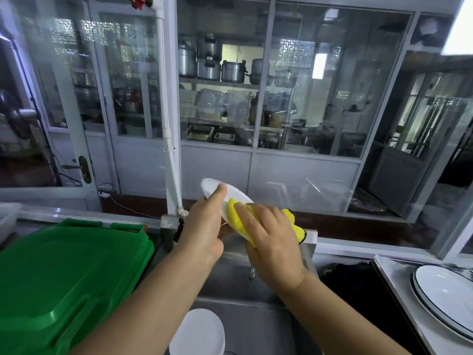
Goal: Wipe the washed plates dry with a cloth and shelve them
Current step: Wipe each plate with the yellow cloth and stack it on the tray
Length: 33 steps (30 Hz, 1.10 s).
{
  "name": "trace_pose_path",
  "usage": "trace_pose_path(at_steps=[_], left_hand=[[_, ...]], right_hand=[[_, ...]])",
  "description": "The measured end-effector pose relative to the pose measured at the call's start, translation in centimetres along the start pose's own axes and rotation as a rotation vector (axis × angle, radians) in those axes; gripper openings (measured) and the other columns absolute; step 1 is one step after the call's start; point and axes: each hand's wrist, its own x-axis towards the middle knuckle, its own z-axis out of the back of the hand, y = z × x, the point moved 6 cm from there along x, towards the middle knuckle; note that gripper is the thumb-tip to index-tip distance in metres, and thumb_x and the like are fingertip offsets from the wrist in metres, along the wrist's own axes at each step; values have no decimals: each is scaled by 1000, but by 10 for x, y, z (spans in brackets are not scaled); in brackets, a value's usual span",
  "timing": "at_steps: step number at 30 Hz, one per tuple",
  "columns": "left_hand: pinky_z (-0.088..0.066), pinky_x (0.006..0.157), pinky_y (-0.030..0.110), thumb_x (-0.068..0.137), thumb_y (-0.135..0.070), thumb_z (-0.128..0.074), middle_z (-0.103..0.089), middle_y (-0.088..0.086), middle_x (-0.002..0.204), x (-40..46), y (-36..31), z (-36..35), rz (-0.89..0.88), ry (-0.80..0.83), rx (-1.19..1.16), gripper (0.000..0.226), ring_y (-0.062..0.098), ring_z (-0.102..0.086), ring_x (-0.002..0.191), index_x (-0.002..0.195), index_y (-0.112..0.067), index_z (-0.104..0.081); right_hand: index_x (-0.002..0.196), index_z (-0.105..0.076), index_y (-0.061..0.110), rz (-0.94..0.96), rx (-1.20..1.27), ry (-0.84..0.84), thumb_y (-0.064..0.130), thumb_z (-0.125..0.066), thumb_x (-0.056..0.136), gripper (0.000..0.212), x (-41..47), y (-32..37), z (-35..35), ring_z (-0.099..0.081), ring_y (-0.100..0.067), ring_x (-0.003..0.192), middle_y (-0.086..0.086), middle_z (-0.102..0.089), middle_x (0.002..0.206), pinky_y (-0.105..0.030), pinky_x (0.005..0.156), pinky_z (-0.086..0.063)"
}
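Observation:
A small white plate [234, 192] is held tilted above the steel sink [238, 285], and my left hand [204, 226] grips its left rim with the thumb lying on its face. My right hand [268, 234] presses a yellow cloth [236, 213] against the plate's face, fingers curled over the cloth. Part of the cloth hangs out to the right behind that hand. A stack of white plates [198, 331] stands in the sink near the bottom edge. At the right, dark-rimmed white plates [445, 290] lie stacked on a steel tray [394, 275].
A large green plastic lid [64, 283] covers the counter to the left. A white pipe [170, 139] runs down just behind the sink. Glass partitions [307, 98] stand beyond, with shelves of pots behind them. A dark item [353, 280] sits between sink and tray.

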Motion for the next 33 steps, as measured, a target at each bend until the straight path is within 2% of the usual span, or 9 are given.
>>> trace_pose_path(at_steps=[3,5,7,11,16,20,26,29,33], left_hand=[[-53,58,29,93,-30,-58,-67,9,83,2,5,5,0,-72,6,20,22,-65,71,99,-12,-63],[-54,59,31,93,-33,-58,-68,9,83,2,6,10,-4,-90,-19,20,24,-66,71,95,-13,-63],[-56,66,37,92,-33,-58,-70,8,88,4,3,14,-56,-90,-53,18,26,-67,79,94,-15,-64],[-53,79,36,91,-30,-60,-71,-2,87,1,-6,20,-208,-84,-29,11,20,-66,87,86,-21,-64],[-54,76,34,90,-34,-60,-73,-7,85,-5,-7,18,-257,-19,82,10,17,-67,85,87,-26,-66],[-54,75,33,89,-34,-62,-73,-3,90,-5,-7,15,-285,-24,118,11,17,-69,86,84,-26,-68],[-54,82,53,88,-34,-64,-74,4,83,2,-15,23,-247,-22,106,16,32,-68,88,76,-30,-75],[-55,77,43,89,-32,-61,-72,2,84,2,-21,29,-255,-39,107,15,29,-67,85,79,-26,-70],[-53,71,35,91,-29,-60,-72,1,80,0,-30,28,-281,-3,132,12,24,-67,79,85,-22,-66]], right_hand=[[127,-50,12,77,-36,1,22,-60,90,39,-6,6,-4,-57,-30,98,-11,-64,112,-39,78,-46],[129,-50,13,101,-35,24,43,-53,95,45,-11,5,-6,-53,-28,100,-9,-58,119,-39,81,-41],[132,-48,14,55,3,44,53,-39,97,53,-17,-4,-7,-49,-27,101,-6,-49,124,-39,84,-39],[133,-51,17,-108,9,50,44,-35,102,44,-27,-29,-4,-45,-26,98,-7,-47,122,-39,85,-40],[130,-59,14,-350,-56,36,38,-42,96,45,2,-60,4,-38,-27,99,-15,-55,117,-45,82,-45],[135,-54,15,-232,-86,55,40,-45,94,49,29,-44,1,-39,-29,99,-11,-49,120,-43,82,-42],[135,-45,23,42,-28,48,32,-50,96,40,7,-3,-5,-47,-30,100,-2,-45,122,-45,81,-45],[136,-45,25,135,-21,103,26,-47,99,37,-15,-13,-3,-45,-29,108,-2,-46,125,-45,85,-44],[137,-44,27,62,-46,132,18,-60,90,50,-23,-48,4,-41,-28,110,-2,-42,126,-44,90,-42]])
